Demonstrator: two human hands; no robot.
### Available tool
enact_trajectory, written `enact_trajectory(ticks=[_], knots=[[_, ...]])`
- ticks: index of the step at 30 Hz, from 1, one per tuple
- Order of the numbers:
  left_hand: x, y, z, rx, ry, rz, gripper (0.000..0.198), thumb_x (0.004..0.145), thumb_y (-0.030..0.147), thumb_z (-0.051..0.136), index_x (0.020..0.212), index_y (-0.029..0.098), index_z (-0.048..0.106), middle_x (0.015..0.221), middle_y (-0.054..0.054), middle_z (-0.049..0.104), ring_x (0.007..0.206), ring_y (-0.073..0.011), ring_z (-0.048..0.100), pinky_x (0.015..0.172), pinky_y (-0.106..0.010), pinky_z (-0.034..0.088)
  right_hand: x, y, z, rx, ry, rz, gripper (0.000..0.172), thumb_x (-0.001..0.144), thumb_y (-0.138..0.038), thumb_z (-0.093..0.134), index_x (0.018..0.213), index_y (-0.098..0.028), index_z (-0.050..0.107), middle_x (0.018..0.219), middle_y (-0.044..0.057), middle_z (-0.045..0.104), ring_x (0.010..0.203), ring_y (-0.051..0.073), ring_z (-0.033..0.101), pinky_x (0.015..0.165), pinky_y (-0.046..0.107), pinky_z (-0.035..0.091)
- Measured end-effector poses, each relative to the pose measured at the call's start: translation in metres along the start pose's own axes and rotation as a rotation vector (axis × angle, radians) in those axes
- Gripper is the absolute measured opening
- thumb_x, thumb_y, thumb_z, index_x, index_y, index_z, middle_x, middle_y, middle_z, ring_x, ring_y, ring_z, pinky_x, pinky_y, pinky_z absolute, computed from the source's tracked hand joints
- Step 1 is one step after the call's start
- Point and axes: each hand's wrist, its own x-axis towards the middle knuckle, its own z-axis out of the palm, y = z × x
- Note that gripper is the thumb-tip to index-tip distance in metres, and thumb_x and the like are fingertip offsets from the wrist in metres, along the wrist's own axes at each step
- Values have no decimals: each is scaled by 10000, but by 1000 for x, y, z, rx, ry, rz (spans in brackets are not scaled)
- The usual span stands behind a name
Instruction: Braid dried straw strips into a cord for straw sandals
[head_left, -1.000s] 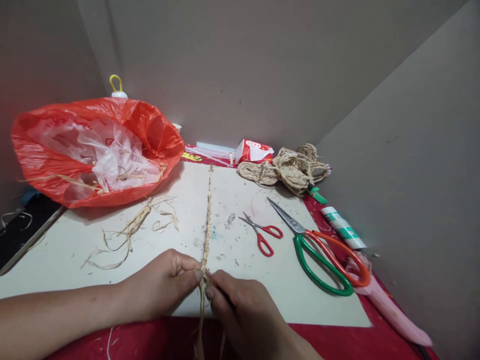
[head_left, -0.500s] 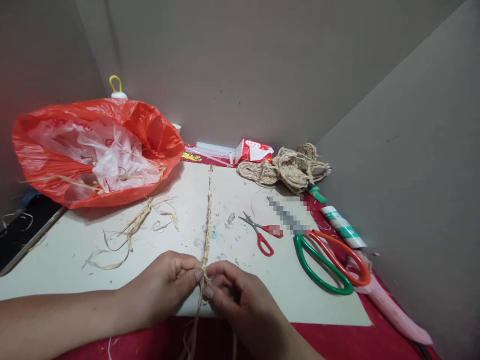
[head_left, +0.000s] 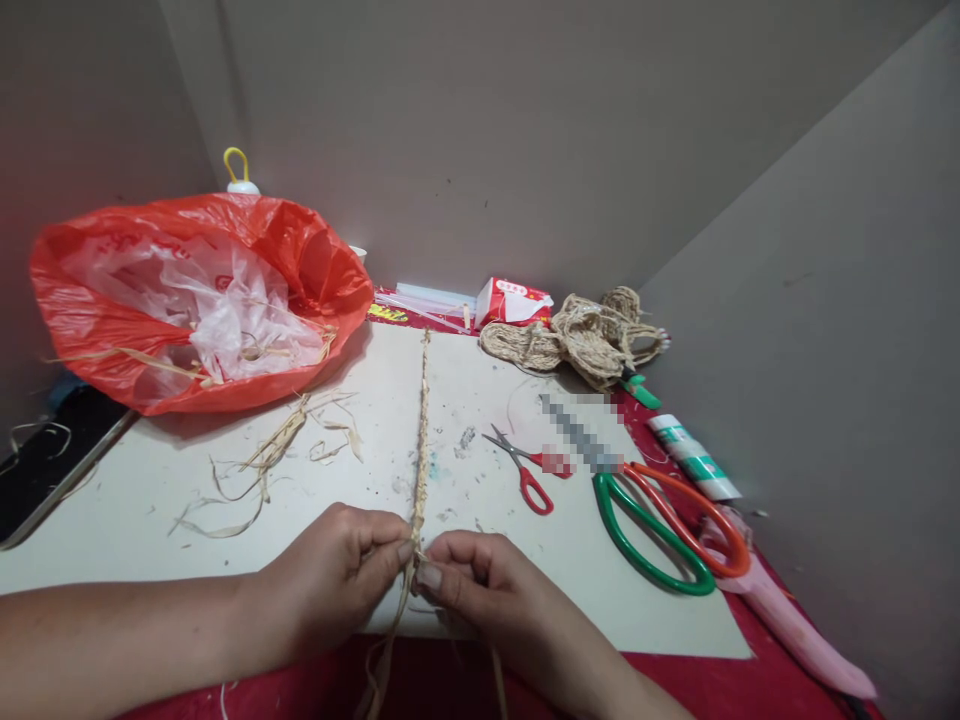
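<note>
A thin braided straw cord [head_left: 423,430] runs straight down the middle of a white board [head_left: 525,560] toward me. My left hand [head_left: 337,580] and my right hand [head_left: 487,590] meet at its near end, both with fingers pinched closed on the straw strands. Loose unbraided strands [head_left: 379,675] hang below my hands over the red table edge.
A red plastic bag [head_left: 202,300] with white plastic and straw lies at the back left, with loose straw scraps [head_left: 277,450] in front. Small red scissors [head_left: 529,475], large green-and-orange scissors [head_left: 660,520], coiled straw rope [head_left: 577,340], a red-white box [head_left: 514,300] and a pink tool [head_left: 795,630] lie right.
My right hand has rolled over, its fingers now curled on top of the strands. The loose ends below have spread apart. The view shifted slightly.
</note>
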Motion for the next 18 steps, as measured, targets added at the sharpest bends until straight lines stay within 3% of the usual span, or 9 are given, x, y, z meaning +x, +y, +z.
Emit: enact_trajectory(ticks=[7,13,18], knots=[[-2,0,-1,141,9,99,324,915,294,376,757,153,621,635,24,534,579,-74,443,575,-173,349,-5,-7,0,129,15,90,316,744,-442,681,707,-144,583,435,-87,394,389,45,242,402,209,124],[-1,-8,3,225,50,157,314,915,286,370,739,159,597,608,33,504,567,-77,424,565,-179,336,-12,-2,19,375,87,107,233,772,-314,643,645,-160,522,442,-83,386,376,37,219,366,190,108],[0,-13,4,242,92,196,304,903,282,384,781,148,628,658,6,573,615,-103,485,614,-200,362,-16,5,34,423,308,91,278,781,-437,616,743,-183,509,450,-82,428,350,30,184,346,178,89]])
